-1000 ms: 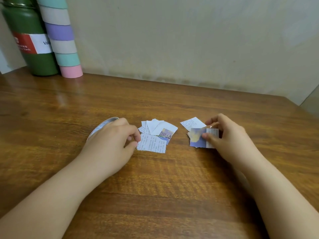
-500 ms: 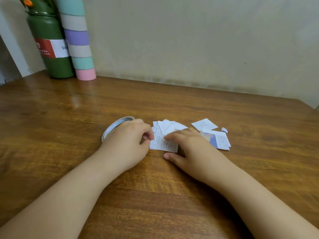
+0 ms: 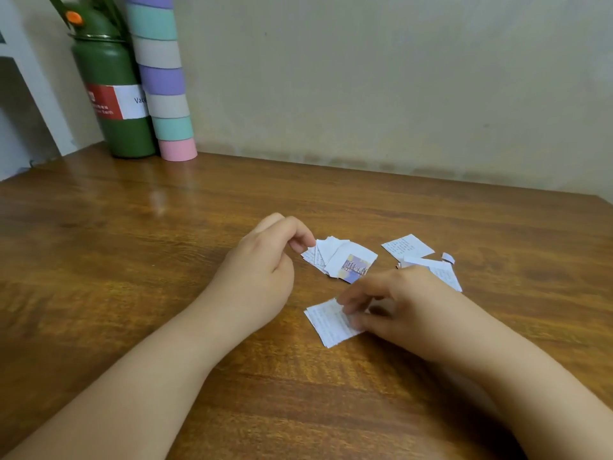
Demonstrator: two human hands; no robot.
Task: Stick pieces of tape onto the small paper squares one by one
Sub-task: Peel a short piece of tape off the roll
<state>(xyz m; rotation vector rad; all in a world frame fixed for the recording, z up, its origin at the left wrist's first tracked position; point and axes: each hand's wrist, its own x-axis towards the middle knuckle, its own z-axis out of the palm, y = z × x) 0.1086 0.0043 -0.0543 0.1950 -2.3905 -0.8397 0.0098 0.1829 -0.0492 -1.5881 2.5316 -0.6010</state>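
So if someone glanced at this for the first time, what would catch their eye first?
Probably the two hands mid-table: the right hand pinches a printed paper square near the front, and the left hand, fingers curled, sits beside a fanned paper pile. Next, the pastel striped tube beside a green bottle, back left.

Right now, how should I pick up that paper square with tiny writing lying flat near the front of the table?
Probably by the left edge of the paper square, coming from the left. It lies flat on the table, and the right hand already covers its right side, so slide a fingertip under the free edge and pinch.
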